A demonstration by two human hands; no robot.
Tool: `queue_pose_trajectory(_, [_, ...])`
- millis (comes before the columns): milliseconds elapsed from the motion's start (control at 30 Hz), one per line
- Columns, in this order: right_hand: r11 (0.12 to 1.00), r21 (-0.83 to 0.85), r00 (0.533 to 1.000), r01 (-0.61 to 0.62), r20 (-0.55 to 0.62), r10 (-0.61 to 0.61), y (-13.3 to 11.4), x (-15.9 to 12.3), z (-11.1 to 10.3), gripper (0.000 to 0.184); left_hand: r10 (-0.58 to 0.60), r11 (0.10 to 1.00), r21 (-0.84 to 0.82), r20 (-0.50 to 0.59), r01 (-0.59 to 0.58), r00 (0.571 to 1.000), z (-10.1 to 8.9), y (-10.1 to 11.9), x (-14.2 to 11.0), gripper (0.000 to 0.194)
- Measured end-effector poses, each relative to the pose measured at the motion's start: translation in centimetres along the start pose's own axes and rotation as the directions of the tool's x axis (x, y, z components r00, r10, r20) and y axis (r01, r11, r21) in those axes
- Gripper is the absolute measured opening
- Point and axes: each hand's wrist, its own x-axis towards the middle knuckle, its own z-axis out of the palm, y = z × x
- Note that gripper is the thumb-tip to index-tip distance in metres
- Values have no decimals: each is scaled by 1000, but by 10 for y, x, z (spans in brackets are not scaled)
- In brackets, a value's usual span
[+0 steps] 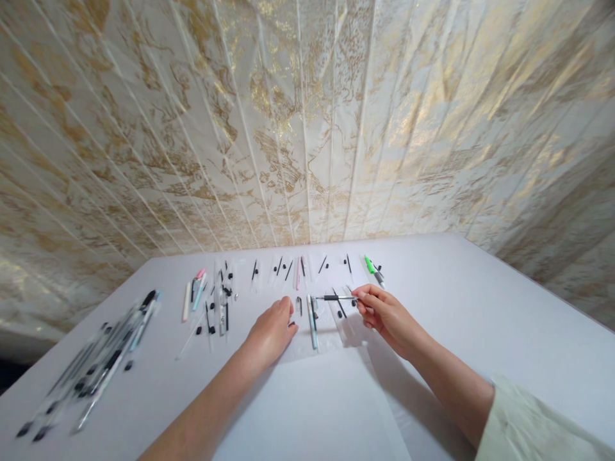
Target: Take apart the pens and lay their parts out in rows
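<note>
No legible text or labels anywhere.

Just the one view here, and it comes from the person's head, looking forward and down over the white surface point(446, 301). Both forearms are coming in from the bottom edge, so the near side sits close below us, while the patterned curtain point(307, 128) rises beyond the far edge and fills the upper half. The lower left is soft, perhaps from blur. With a single camera, no part is shared.
</note>
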Motion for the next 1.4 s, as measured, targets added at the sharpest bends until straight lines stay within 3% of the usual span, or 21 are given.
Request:
queue_pose_trajectory(233, [1000,-11,1000,-3,-1,3,2,0,1,26,3,998,60,12,-3,1000,0,4,0,13])
queue_pose_trajectory(733, [1000,-4,1000,-15,16,15,4,0,1,24,-11,996,-90,-157,-3,987,15,1,8,11])
queue_pose_trajectory(933, [1000,0,999,-17,38,17,9,1,-1,23,-34,990,-141,-183,8,983,8,5,8,9])
queue_pose_trajectory(1033, [1000,3,999,-11,41,11,10,1,-1,24,0,975,-216,-221,-49,975,-1,14,5,4])
queue_pose_trajectory(1233, [1000,6,999,-16,33,16,9,2,0,26,188,887,-383,-215,-260,958,-10,30,-2,10])
queue_pose_trajectory(1400, [1000,20,999,-23,36,22,8,0,1,27,202,851,-439,-229,-286,952,-11,30,-2,10])
